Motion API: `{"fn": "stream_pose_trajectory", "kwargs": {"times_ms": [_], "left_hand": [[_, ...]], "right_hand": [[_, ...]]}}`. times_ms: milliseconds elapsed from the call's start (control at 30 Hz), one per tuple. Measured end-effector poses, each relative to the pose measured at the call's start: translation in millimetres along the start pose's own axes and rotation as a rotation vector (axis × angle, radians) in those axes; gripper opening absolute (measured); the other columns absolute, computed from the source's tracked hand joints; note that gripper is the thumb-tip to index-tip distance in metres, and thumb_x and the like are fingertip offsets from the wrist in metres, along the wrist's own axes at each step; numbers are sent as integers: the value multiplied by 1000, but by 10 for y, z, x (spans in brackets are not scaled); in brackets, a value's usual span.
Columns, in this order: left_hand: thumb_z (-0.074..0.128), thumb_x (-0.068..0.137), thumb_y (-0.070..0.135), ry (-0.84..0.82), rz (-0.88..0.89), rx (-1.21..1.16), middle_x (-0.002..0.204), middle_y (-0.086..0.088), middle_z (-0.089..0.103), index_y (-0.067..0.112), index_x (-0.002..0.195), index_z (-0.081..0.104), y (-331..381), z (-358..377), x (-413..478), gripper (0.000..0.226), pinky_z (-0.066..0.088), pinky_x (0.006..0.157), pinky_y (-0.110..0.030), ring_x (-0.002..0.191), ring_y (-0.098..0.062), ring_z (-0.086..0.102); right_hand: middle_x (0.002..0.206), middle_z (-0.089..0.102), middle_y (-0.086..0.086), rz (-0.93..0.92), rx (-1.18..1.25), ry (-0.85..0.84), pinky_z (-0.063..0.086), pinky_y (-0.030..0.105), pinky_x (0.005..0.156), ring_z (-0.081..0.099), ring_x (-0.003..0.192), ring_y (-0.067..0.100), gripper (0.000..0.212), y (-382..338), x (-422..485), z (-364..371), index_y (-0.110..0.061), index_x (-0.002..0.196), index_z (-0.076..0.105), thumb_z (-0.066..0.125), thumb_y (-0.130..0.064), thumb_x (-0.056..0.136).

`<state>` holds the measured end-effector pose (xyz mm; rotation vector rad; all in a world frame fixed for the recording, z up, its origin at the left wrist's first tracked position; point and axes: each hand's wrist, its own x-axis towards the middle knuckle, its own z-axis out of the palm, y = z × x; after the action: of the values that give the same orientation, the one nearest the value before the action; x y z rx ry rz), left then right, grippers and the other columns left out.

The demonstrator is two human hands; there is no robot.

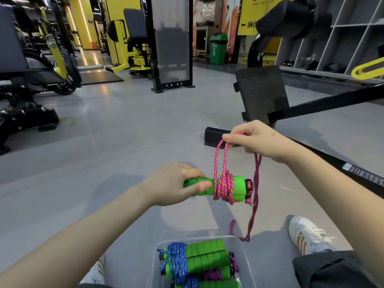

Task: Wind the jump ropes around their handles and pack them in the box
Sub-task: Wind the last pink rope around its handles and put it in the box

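The left hand (174, 183) grips the green handles (218, 189), hiding their near end, the right hand (252, 140) pinches the pink rope (225, 183), and the frame edge cuts off the box (245, 258).

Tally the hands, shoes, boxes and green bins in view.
Hands: 2, left and right
Shoes: 2
Boxes: 1
Green bins: 1
Total: 6

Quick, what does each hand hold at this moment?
Left hand: grips the green handles.
Right hand: pinches a loop of the pink rope.
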<state>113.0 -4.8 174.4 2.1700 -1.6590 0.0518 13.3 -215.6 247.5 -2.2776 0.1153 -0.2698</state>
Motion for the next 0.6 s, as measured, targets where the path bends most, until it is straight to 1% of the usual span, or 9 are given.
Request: {"fn": "stream_pose_trajectory", "kwargs": {"times_ms": [67,167,233,300,367,400,433,500,600], "left_hand": [[22,85,62,88,25,-76,78,4,60,20,99,64,47,-24,31,61,43,68,-31,73,-12,48],[25,82,64,157,-49,-199,73,9,59,30,92,62,38,-35,68,51,46,69,-33,71,-10,52],[25,80,69,108,-103,-224,69,12,57,40,82,58,23,-42,74,44,46,70,-32,70,-8,51],[26,82,72,-8,-182,-176,67,9,56,38,76,58,26,-28,71,47,44,70,-30,70,-11,51],[27,88,70,-91,-342,-124,64,4,53,21,82,62,-15,26,69,61,42,65,-28,65,-15,50],[27,89,69,-93,-455,-176,61,1,51,12,81,60,-54,46,70,67,40,58,-26,58,-15,49],[26,88,69,-76,-567,-266,59,-1,51,8,77,57,-91,51,73,70,38,53,-24,53,-16,48],[25,88,70,-41,-710,-368,63,-5,56,12,70,52,-153,0,67,66,39,52,-23,55,-20,52],[25,89,69,-91,-702,-246,65,-7,57,15,65,47,-179,-122,71,63,39,52,-24,56,-22,52]], "right_hand": [[47,35,-9,39,108,15,27,16,46,28,45,6,32,125,-9,15,-15,63,61,59,-35,87],[52,21,1,52,322,56,24,16,44,19,48,10,32,252,-41,-11,-8,66,56,56,-35,83],[51,19,-2,43,440,71,22,17,44,16,47,10,31,278,-49,-20,-7,66,51,55,-34,81],[48,20,-6,20,525,94,16,21,46,14,46,9,30,235,-51,-51,-8,64,50,55,-31,82],[47,21,-6,-18,517,115,14,26,49,13,46,10,31,102,-49,-107,-8,61,48,54,-24,87],[48,22,-4,-44,497,111,14,27,49,14,46,11,33,23,-50,-141,-8,60,45,53,-21,89],[49,23,-3,-71,478,100,14,27,49,15,46,11,36,-50,-59,-170,-10,57,42,53,-20,90],[48,25,-3,-110,425,70,16,29,49,17,45,13,40,-171,-83,-188,-15,53,37,55,-24,88],[52,25,6,-143,281,20,13,42,53,18,51,22,43,-309,-97,-85,-21,50,42,61,-30,87]]}}
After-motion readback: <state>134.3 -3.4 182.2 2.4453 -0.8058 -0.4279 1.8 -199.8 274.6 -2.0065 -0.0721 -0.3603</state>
